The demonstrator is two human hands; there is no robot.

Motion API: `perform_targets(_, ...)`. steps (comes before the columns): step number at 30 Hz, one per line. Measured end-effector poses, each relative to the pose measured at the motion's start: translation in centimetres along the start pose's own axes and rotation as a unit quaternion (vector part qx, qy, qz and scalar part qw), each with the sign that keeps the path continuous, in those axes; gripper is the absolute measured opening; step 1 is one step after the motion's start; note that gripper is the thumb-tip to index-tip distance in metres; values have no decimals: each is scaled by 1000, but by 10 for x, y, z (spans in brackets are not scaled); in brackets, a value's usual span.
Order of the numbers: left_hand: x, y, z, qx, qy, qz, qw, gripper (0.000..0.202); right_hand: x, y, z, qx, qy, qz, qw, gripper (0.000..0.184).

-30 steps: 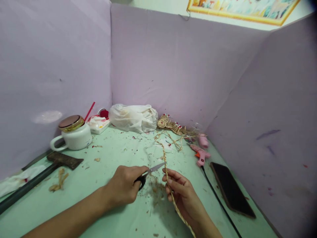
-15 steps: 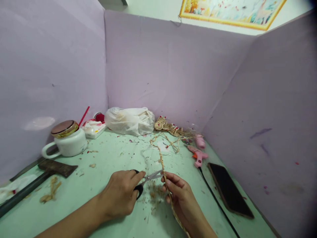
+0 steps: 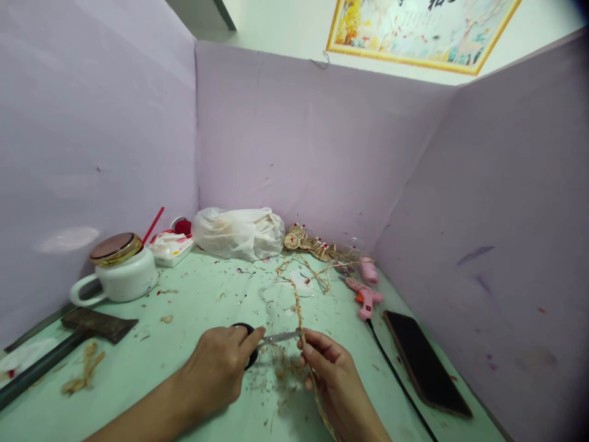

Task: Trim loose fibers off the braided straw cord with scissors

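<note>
1 hand (image 3: 218,365) (the left, knuckles up) grips scissors (image 3: 278,337); the right hand (image 3: 338,376) pinches braided cord (image 3: 299,307).

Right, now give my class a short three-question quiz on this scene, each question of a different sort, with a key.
1. Multiple choice: what does the left hand hold?
A) a white handled mug
B) black-handled metal scissors
C) a white plastic bag

2. True or false: the right hand holds a braided straw-coloured cord.

3. Short answer: what dark, flat thing lies to the right of the pink plastic glue gun?

Key:
1. B
2. True
3. A black rectangular phone
</note>
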State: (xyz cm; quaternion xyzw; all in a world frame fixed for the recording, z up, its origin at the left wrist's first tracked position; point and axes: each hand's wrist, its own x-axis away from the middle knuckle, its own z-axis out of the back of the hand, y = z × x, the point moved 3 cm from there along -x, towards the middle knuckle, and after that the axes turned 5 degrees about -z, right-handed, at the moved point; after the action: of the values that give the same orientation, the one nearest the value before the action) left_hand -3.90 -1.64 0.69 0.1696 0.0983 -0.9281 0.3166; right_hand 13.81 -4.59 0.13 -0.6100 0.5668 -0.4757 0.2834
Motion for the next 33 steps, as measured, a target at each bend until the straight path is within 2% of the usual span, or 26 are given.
perform_targets(2, 0, 0, 2, 22, 2, 17, 1000, 49, 0, 0, 0, 6, -3, 2, 1000, 26)
perform_targets(4, -2, -1, 4, 88, 6, 56, 995, 45, 1, 0, -1, 10, -6, 1, 1000, 26)
perform_targets(8, -3, -12, 4, 248, 55, 184, 949, 35, 3, -2, -2, -6, 5, -6, 1000, 25)
perform_targets(11, -2, -21, 1, 289, 96, 258, 917, 36, 3, -4, -3, -39, 1, -22, 999, 26)
perform_targets(13, -2, -21, 0, 291, 87, 274, 913, 38, 2, -5, -3, -47, -1, -38, 998, 33)
perform_targets(16, -3, -15, 4, 268, 38, 281, 921, 38, 2, -5, -2, -36, 10, -47, 998, 41)
perform_targets(19, -6, -8, 9, 242, 2, 273, 931, 37, 2, -6, 0, -29, 1, -43, 999, 37)
perform_targets(22, -7, -4, 12, 230, 2, 252, 940, 35, 1, -5, 0, -18, 2, -37, 999, 30)
perform_targets(26, -7, -2, 10, 205, -3, 221, 953, 33, 1, -5, 1, 12, 23, -20, 999, 31)
perform_targets(30, -5, -1, 6, 163, -8, 174, 971, 41, 1, -5, 1, -2, 34, 0, 999, 25)
perform_targets(33, -3, 2, 3, 134, -24, 138, 981, 44, 0, -4, 3, -8, 47, -8, 999, 31)
